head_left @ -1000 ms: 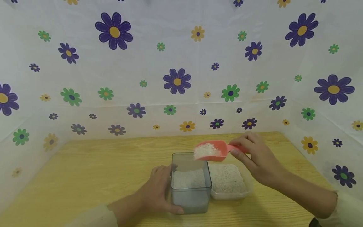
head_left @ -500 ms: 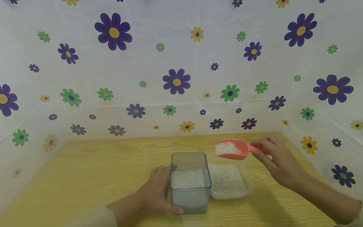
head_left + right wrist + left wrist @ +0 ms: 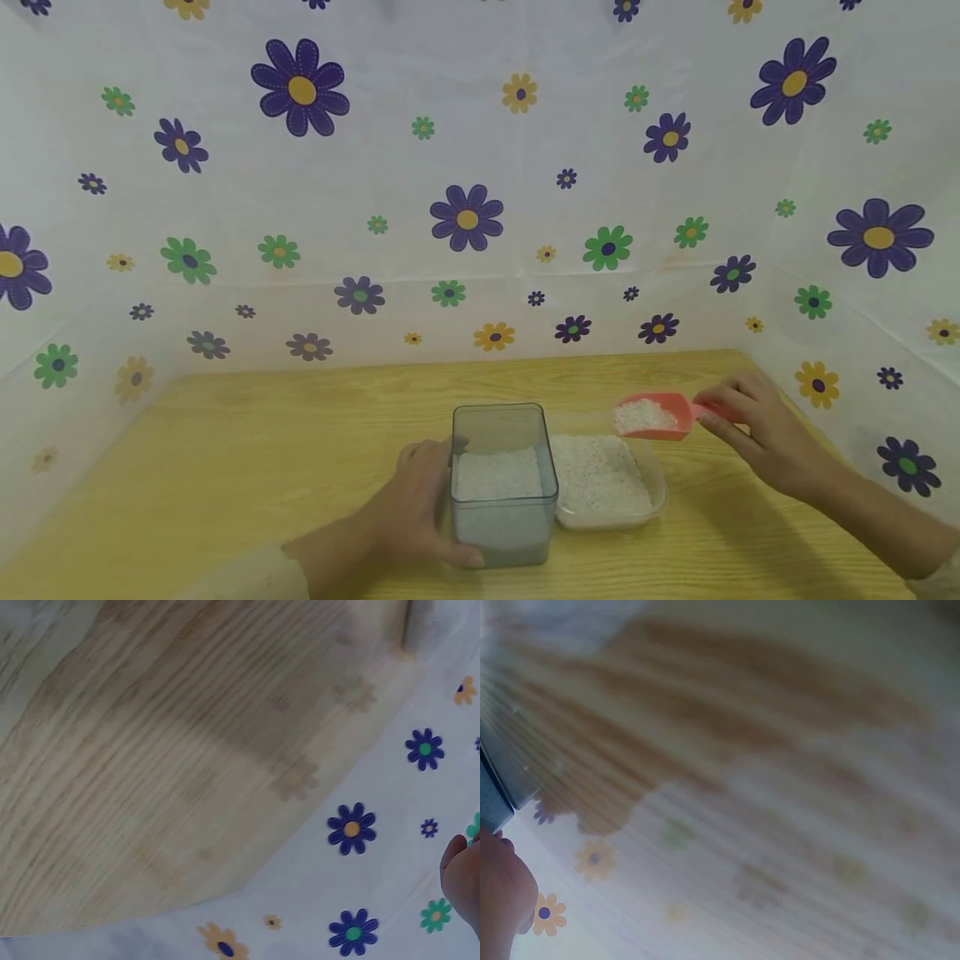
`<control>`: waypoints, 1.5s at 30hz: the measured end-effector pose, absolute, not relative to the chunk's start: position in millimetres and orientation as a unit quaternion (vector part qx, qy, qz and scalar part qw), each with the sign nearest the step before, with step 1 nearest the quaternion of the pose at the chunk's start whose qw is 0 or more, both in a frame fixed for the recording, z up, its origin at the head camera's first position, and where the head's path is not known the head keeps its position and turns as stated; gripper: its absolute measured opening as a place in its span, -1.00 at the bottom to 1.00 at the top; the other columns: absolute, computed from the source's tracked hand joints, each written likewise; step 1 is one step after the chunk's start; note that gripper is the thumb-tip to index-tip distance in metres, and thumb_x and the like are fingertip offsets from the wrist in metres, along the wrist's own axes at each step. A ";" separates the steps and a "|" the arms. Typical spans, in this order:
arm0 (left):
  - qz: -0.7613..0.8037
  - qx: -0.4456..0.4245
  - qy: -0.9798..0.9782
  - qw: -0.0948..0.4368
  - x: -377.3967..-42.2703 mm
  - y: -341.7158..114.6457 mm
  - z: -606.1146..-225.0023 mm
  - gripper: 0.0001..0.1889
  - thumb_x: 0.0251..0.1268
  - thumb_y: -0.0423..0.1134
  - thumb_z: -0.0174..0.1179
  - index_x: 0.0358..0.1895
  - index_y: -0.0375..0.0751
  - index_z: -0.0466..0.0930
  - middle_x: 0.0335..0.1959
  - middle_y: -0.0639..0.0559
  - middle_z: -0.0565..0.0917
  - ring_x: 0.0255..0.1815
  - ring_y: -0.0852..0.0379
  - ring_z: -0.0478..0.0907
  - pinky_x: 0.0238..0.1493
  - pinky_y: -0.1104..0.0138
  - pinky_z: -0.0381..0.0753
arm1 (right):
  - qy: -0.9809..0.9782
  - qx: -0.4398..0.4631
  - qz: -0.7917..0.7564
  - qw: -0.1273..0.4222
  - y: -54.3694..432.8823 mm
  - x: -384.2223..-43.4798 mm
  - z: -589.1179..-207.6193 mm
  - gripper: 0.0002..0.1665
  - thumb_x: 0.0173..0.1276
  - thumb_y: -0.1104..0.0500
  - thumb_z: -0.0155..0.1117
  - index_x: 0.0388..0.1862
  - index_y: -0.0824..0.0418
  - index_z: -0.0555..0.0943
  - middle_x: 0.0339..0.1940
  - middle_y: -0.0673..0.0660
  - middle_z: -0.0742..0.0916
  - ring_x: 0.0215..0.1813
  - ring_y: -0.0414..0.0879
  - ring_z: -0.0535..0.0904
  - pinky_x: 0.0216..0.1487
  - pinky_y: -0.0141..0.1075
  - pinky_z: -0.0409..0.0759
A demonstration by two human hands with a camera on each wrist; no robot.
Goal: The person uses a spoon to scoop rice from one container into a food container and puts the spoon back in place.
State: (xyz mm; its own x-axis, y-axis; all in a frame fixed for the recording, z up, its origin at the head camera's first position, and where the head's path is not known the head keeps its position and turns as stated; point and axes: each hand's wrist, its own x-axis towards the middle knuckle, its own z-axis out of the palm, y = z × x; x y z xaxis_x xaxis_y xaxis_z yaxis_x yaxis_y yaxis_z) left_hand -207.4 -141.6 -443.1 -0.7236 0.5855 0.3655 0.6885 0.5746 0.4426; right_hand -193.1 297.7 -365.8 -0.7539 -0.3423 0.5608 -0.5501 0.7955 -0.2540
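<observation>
My right hand (image 3: 780,442) pinches the handle of a pink scoop (image 3: 684,421), raised over the back right of a shallow clear tub (image 3: 656,500). White rice-like grains (image 3: 641,415) fill much of the scoop's bowl. More grains lie spread in the tub. To its left stands a tall grey see-through container (image 3: 502,542), partly filled with the same grains. My left hand (image 3: 420,504) steadies this container, thumb across its lower front and fingers along its left side. The left wrist view catches a corner of the container (image 3: 496,799); the right wrist view shows only a bit of hand.
A light wood-grain table (image 3: 262,475) bears both containers. White cloth (image 3: 390,150) printed with purple, green and orange flowers rises behind the table and along both sides.
My right hand has carried the loaded scoop rightward from above the grey container, then lowered it a little toward the tub's far right corner. The left hand and both containers keep their places.
</observation>
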 end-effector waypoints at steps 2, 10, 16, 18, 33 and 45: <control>-0.289 -0.361 -0.882 0.090 -207.4 -141.4 -443.0 0.30 -0.34 0.62 0.34 0.45 -0.20 0.18 0.23 0.01 0.50 0.23 0.10 0.36 0.34 -0.07 0.13 | -0.913 0.254 0.193 0.254 304.5 -195.6 -369.2 -0.82 0.33 0.26 0.37 -0.10 0.10 0.69 -0.22 -0.13 0.52 -0.08 -0.34 0.24 -0.16 -0.43 0.32; -0.288 -0.362 -0.882 0.094 -207.2 -140.9 -442.3 0.31 -0.35 0.63 0.33 0.46 -0.19 0.18 0.24 0.01 0.51 0.22 0.10 0.36 0.34 -0.05 0.13 | -0.902 0.293 0.156 0.276 322.4 -205.6 -375.9 -0.75 0.24 0.28 0.43 -0.12 0.05 0.70 -0.21 -0.16 0.54 -0.04 -0.29 0.22 -0.12 -0.39 0.26; -0.289 -0.358 -0.884 0.085 -207.1 -140.9 -442.5 0.30 -0.35 0.62 0.35 0.46 -0.16 0.17 0.26 0.03 0.49 0.24 0.10 0.35 0.36 -0.06 0.10 | -0.911 0.280 0.133 0.274 326.2 -206.3 -375.2 -0.74 0.20 0.26 0.46 -0.12 0.04 0.71 -0.21 -0.14 0.55 -0.06 -0.31 0.19 -0.16 -0.39 0.28; -0.288 -0.360 -0.883 0.089 -207.2 -140.8 -442.8 0.29 -0.35 0.61 0.36 0.46 -0.15 0.17 0.26 0.03 0.49 0.25 0.10 0.35 0.35 -0.07 0.11 | -0.911 0.280 0.130 0.273 326.2 -205.6 -374.1 -0.73 0.20 0.26 0.47 -0.13 0.03 0.71 -0.22 -0.15 0.53 -0.08 -0.32 0.18 -0.19 -0.38 0.28; -0.294 -0.354 -0.884 0.077 -205.0 -140.6 -440.6 0.32 -0.35 0.61 0.35 0.46 -0.22 0.17 0.28 -0.03 0.48 0.25 0.08 0.34 0.36 -0.08 0.09 | -0.906 0.308 0.102 0.273 330.1 -196.5 -364.5 -0.74 0.19 0.24 0.47 -0.16 -0.04 0.73 -0.26 -0.24 0.46 -0.09 -0.35 0.17 -0.20 -0.40 0.22; -0.310 -0.346 -0.885 0.042 -206.1 -141.9 -441.2 0.30 -0.32 0.55 0.41 0.50 -0.15 0.11 0.36 -0.01 0.42 0.35 0.03 0.28 0.38 -0.10 0.03 | -0.898 0.339 0.074 0.272 325.3 -186.4 -355.6 -0.62 0.07 0.20 0.55 -0.15 -0.18 0.72 -0.22 -0.27 0.49 -0.05 -0.33 0.21 -0.16 -0.39 0.32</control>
State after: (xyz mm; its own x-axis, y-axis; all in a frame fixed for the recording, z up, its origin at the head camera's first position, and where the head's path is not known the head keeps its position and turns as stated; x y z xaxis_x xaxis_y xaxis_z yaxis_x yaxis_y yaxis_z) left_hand -206.1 -141.9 -441.2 -0.7573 0.5858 0.2886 0.6379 0.5689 0.5190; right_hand -186.4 325.3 -355.6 -0.6224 -0.5684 0.5381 -0.6491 0.7590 0.0510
